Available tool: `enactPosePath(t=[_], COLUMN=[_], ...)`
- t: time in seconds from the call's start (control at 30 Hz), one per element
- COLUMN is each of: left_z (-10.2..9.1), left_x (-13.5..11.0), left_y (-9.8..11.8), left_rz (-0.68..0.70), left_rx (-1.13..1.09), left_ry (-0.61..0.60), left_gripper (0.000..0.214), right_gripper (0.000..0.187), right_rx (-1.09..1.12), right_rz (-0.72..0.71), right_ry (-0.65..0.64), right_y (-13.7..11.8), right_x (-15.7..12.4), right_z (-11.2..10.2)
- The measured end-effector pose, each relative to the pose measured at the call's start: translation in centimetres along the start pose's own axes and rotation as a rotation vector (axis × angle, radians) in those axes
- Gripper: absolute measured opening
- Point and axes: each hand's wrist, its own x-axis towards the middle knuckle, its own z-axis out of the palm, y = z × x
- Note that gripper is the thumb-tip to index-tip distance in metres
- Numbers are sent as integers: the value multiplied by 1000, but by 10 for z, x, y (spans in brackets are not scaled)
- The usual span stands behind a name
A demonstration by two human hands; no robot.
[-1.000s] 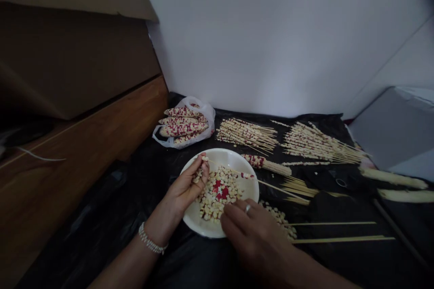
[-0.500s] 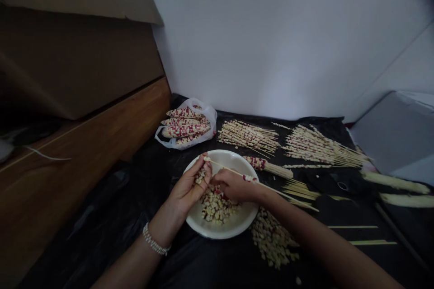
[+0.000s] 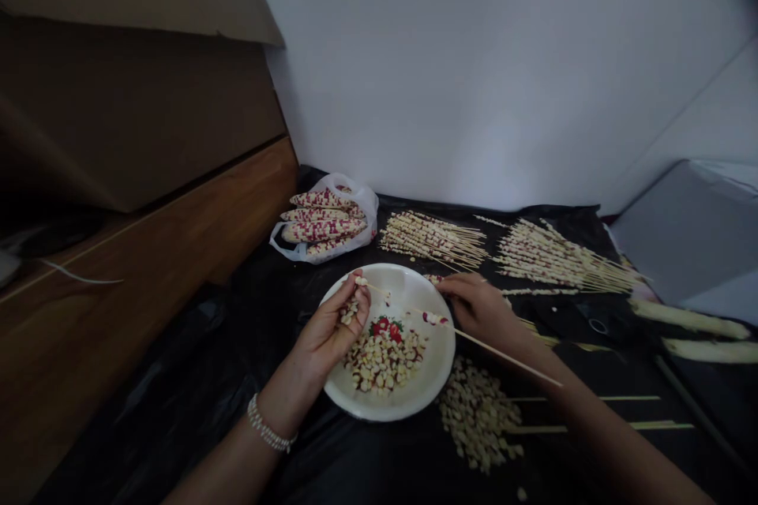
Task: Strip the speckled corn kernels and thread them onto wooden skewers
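Observation:
A white bowl [image 3: 435, 367] of pale and red corn kernels [image 3: 382, 355] sits on black plastic sheeting. My left hand [image 3: 332, 327] hovers over the bowl's left rim, fingers curled round a few kernels and pinching the tip of a thin wooden skewer [image 3: 503, 357]. The skewer runs right and down across the bowl, with a few kernels threaded on it. My right hand [image 3: 482, 308] is over the bowl's right rim, fingers closed on the skewer's shaft beside the threaded kernels.
A plastic bag of red-and-white corn cobs [image 3: 323, 222] lies behind the bowl. Two heaps of filled skewers [image 3: 435, 237] [image 3: 557, 256] lie at the back. Loose kernels [image 3: 477, 414] and bare skewers [image 3: 592, 413] lie right of the bowl. A wooden board [image 3: 148, 252] stands left, a grey box [image 3: 687, 237] right.
My right hand rose from the bowl's near rim to the skewer beside my left hand, then slid right along the shaft. The left hand stayed in place.

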Motion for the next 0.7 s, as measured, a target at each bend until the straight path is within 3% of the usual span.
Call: enactPosePath(t=[0.13,0.27,0.43,0.57,0.7], left_z=[0,-1,-1,0,1], left_x=[-1,-1,-1,-2,-5], left_y=[-1,0,1,1,1], left_rz=[13,-3,-33,-34,-36], left_rx=[5,-4,-25,-50,-80], left_ry=[-1,-19,-13,-24,-56], left_gripper=[23,20,21,23,26], right_gripper=[41,39,38,41,34], right_rx=[-151,-235,-300,-288,-240], right_rz=[173,210,252,100,-132], right_ry=[31,18,123,100,-43], right_y=[35,42,41,16,-28], right_x=[-14,-11,-2,9,27], right_z=[12,27,6,-14,-2])
